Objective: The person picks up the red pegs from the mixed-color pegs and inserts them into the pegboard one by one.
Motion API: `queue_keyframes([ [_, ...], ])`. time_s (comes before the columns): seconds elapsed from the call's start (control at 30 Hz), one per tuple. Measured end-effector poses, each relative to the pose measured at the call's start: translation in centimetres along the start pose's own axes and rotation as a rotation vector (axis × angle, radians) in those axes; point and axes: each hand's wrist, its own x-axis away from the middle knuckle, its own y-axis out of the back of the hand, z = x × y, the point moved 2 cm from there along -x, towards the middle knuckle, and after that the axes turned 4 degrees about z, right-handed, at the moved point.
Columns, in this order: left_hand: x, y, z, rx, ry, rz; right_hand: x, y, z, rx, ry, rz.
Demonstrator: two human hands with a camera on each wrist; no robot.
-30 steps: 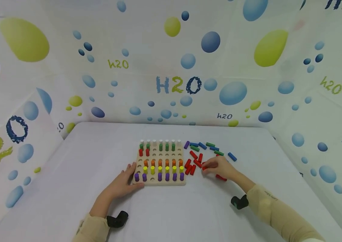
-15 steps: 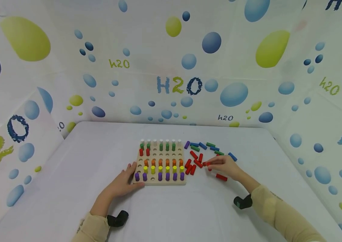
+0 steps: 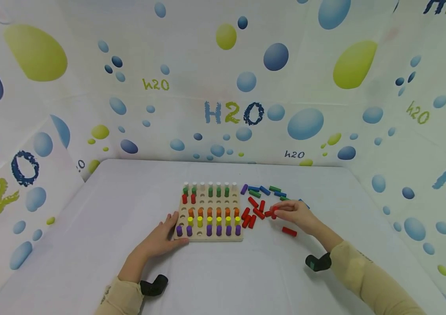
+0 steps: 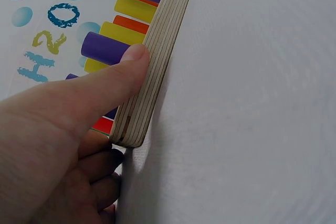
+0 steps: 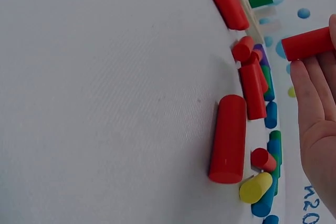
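Note:
A wooden pegboard (image 3: 215, 239) with rows of coloured pegs lies mid-table. At its front left corner my left hand (image 3: 159, 239) holds it, fingers along the left side and thumb on the front edge (image 4: 157, 56), by a purple peg (image 4: 104, 48). To the right of the board my right hand (image 3: 299, 215) pinches a red peg (image 3: 274, 213) between thumb and fingers, tilted just above the table. In the right wrist view the thumb is mostly cut off by the frame edge. White, green, orange, yellow and purple rows hold several pegs; the red row holds two.
Several loose red pegs (image 3: 252, 221) lie between the board and my right hand. One red peg (image 3: 289, 232) lies apart, nearer me. Behind are loose blue pegs (image 3: 265, 190), green pegs (image 3: 275, 188) and a purple peg (image 3: 244, 189). A yellow peg (image 5: 255, 188) shows in the right wrist view.
My right hand has lifted slightly and shifted a little to the right, with a red peg now between its fingers. The left hand stays on the board.

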Motion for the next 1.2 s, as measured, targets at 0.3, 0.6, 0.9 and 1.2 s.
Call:
queue_keyframes([
  [0.3, 0.1, -0.1, 0.0, -0.003, 0.005, -0.003, -0.7, -0.6, 0.8, -0.01, 0.022, 0.028],
  [0.6, 0.2, 0.1, -0.4, -0.004, 0.005, -0.007, -1.9, -1.9, 2.0, 0.017, 0.001, 0.006],
  [0.9, 0.2, 0.1, -0.4, 0.003, 0.007, -0.006, -3.5, -3.4, 3.3, -0.005, 0.036, 0.019],
  [1.2, 0.1, 0.0, -0.2, 0.001, 0.001, -0.008, -4.8, -5.2, 4.4, -0.041, 0.049, 0.053],
])
